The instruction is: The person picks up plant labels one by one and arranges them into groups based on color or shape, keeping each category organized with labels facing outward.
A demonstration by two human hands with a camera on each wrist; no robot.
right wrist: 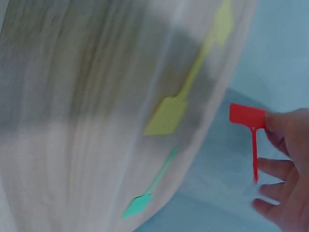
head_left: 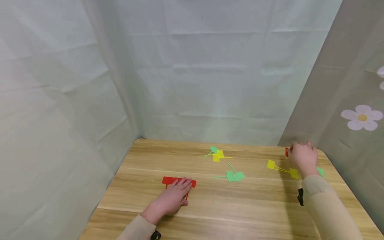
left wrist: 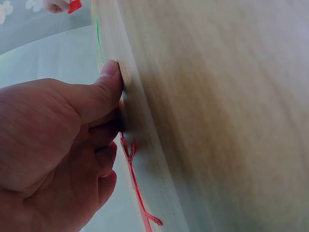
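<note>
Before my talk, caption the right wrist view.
Right hand pinching a red tag; yellow tags and a green tag on table.

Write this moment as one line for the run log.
left hand: rests on red tags | right hand: pinches another red tag, off the table | on table: green tags, yellow tags

A: What's the desk [head_left: 234,213] made of?
B: Wood, by its look: grained, smooth, faintly shiny.
A: And the tags [right wrist: 246,115]?
B: Thin plastic, apparently, smooth.
A: The backdrop [head_left: 216,96]?
B: Creased cloth, matt; the sleeve [head_left: 333,210] looks like matt cloth too.
</note>
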